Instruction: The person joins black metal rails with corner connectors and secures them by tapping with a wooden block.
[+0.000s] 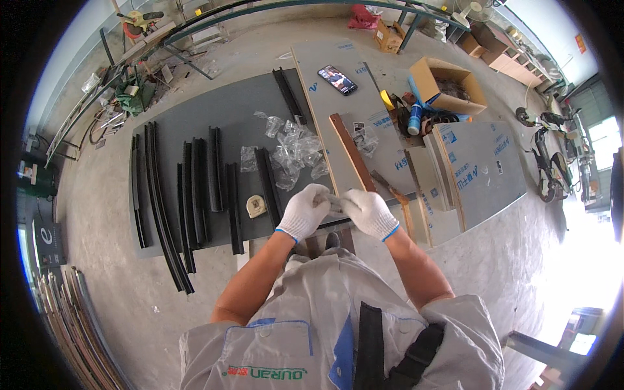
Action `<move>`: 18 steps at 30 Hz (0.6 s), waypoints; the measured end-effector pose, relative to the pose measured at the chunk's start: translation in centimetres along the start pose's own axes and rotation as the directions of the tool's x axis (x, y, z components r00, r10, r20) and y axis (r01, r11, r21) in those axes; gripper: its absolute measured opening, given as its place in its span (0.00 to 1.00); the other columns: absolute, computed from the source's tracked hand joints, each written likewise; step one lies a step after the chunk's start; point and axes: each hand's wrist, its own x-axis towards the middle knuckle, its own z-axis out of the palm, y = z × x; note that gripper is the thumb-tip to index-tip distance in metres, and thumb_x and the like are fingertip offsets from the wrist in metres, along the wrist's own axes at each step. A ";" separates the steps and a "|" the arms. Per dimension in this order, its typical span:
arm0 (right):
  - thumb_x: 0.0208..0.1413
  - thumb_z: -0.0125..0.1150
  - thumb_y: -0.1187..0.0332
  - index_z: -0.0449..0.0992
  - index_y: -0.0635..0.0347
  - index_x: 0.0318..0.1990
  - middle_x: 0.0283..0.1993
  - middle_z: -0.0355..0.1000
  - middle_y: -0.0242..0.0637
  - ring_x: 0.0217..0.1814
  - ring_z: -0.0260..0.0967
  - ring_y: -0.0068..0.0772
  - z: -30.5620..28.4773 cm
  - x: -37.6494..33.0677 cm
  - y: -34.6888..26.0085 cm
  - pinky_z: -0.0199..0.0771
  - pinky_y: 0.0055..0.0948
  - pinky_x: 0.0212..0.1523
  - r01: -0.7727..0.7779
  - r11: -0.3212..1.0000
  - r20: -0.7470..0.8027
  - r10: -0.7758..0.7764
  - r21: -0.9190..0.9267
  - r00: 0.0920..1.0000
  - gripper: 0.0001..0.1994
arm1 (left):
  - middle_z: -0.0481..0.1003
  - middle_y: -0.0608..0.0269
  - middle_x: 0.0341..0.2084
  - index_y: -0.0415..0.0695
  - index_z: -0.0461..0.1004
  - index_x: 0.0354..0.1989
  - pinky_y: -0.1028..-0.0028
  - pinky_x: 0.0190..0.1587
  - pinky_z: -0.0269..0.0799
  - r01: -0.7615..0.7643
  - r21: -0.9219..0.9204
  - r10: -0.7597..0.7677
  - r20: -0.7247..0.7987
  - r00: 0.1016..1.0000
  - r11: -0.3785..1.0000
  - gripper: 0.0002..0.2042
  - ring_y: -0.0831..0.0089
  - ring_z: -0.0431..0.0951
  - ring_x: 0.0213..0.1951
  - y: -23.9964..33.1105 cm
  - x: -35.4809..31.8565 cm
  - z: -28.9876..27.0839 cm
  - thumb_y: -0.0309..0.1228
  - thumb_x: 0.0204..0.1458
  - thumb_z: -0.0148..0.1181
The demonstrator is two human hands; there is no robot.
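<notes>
I am looking down at both gloved hands meeting in front of the chest, above the near edge of the dark sheet (pixel 195 110) lying on the floor. The left hand (pixel 302 211) and the right hand (pixel 370 211) are both closing on one small grey piece (pixel 335 205), which is sitting between the two sets of fingers, pinched from either side. Its long axis is running roughly left to right, across my view, so each hand is taking one end and neither is nearer than the other; what kind of piece it is I cannot tell, as the gloves are covering most of it. Just left of the left hand a tape measure (pixel 256 207) is lying on the dark sheet, among black channel strips (pixel 195 188) laid side by side with their lengths pointing away from me. Beyond the hands, crumpled clear plastic bags (pixel 292 146) are resting on the sheet, and a brown wooden strip (pixel 351 153) is lying on a pale board (pixel 338 104) that is also carrying a phone (pixel 337 79).
</notes>
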 end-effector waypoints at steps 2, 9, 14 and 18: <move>0.68 0.60 0.61 0.83 0.61 0.43 0.38 0.80 0.54 0.44 0.80 0.59 0.4 -0.5 0.9 0.79 0.45 0.43 -0.063 0.997 0.104 0.068 -0.048 0.992 0.13 | 0.84 0.49 0.35 0.40 0.80 0.48 0.61 0.47 0.81 -0.028 0.204 -0.001 0.139 0.990 0.979 0.12 0.54 0.86 0.40 -0.3 0.0 0.0 0.32 0.60 0.63; 0.63 0.65 0.63 0.84 0.61 0.46 0.44 0.82 0.50 0.50 0.81 0.54 1.5 -1.7 3.3 0.79 0.42 0.50 -0.048 0.997 0.067 0.045 0.054 0.997 0.11 | 0.84 0.48 0.34 0.40 0.83 0.44 0.61 0.43 0.79 0.068 0.178 -0.111 0.248 0.962 0.982 0.11 0.55 0.86 0.38 -2.6 0.0 0.9 0.35 0.62 0.62; 0.67 0.58 0.57 0.84 0.59 0.46 0.44 0.81 0.51 0.51 0.79 0.59 3.2 -0.2 7.6 0.77 0.48 0.51 -0.131 0.991 0.080 0.129 0.014 0.988 0.15 | 0.84 0.47 0.34 0.42 0.84 0.43 0.57 0.44 0.79 -0.028 0.414 -0.092 0.267 0.959 0.910 0.15 0.51 0.85 0.39 -5.2 2.3 2.7 0.40 0.63 0.58; 0.67 0.51 0.55 0.83 0.57 0.41 0.43 0.81 0.53 0.50 0.78 0.60 2.8 0.4 10.3 0.76 0.54 0.51 -0.049 0.985 0.105 0.067 -0.167 0.992 0.18 | 0.84 0.46 0.38 0.44 0.84 0.41 0.49 0.48 0.78 -0.169 0.598 -0.074 0.360 0.930 0.783 0.19 0.44 0.84 0.44 -5.9 4.2 5.3 0.47 0.64 0.55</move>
